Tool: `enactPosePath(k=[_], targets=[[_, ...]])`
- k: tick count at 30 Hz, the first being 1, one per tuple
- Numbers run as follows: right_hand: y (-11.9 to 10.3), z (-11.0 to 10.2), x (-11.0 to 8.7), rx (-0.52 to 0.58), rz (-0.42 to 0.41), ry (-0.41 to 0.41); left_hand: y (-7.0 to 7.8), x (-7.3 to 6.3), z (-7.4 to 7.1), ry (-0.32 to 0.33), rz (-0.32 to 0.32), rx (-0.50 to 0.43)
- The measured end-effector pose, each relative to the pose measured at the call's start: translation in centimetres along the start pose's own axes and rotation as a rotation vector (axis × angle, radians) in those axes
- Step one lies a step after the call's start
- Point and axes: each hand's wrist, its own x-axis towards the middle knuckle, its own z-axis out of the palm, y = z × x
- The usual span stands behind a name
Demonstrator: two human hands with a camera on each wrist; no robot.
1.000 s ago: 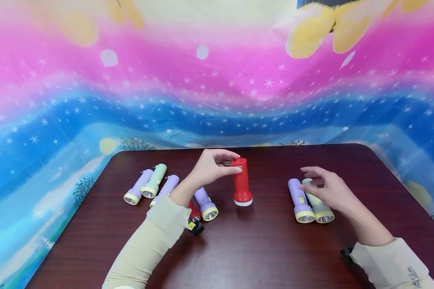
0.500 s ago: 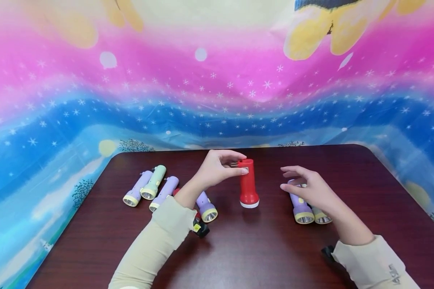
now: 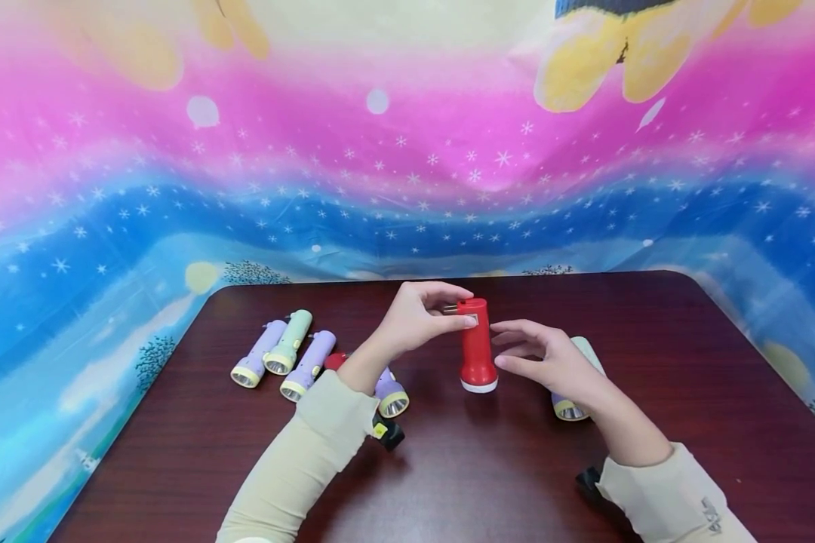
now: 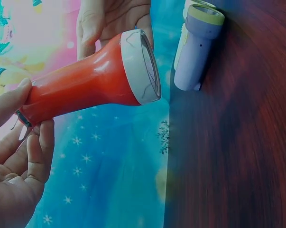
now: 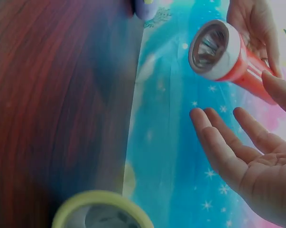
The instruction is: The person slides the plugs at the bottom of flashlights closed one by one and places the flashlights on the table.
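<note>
In the head view my left hand (image 3: pixel 422 320) pinches a red flashlight (image 3: pixel 477 354) near its tail end, lens pointing down over the table. Metal plug prongs (image 3: pixel 450 309) stick out of its tail beside my fingers. My right hand (image 3: pixel 543 360) is just to the right of the flashlight, with spread, relaxed fingers that hold nothing. The right wrist view shows those fingertips (image 5: pixel 197 114) apart from the red body. Behind the right hand lie a purple flashlight (image 3: pixel 570 409) and a green flashlight (image 3: pixel 586 353), both partly hidden by it.
On the left of the dark wooden table (image 3: pixel 482 483) lie a purple flashlight (image 3: pixel 258 356), a green one (image 3: pixel 289 343) and another purple one (image 3: pixel 309 366). My left arm partly covers a second red flashlight (image 3: pixel 335 361) and a purple one (image 3: pixel 392 394). A patterned cloth (image 3: pixel 407 204) hangs behind.
My left hand has carried the red flashlight slightly to the right. My right hand has moved left from above the purple and green pair to beside the red flashlight.
</note>
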Motion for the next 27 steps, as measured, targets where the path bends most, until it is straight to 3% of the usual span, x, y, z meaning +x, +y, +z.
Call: enactPosePath(k=[7,14,22,27], targets=[[0.2,0.9,0.4,0.084,0.023,-0.019,0.1,0.0,0.4,0.002,0.005,0.002],[0.2,1.5,0.7,0.091,0.037,-0.014,0.2,0.1,0.8,-0.002,0.016,-0.012],[0.4,2.0,0.9,0.086,0.112,0.04,0.4,-0.1,1.0,0.013,0.012,-0.028],[0.6,2.2,1.1,0.099,0.111,0.064,0.4,-0.2,1.1,0.029,0.01,-0.026]])
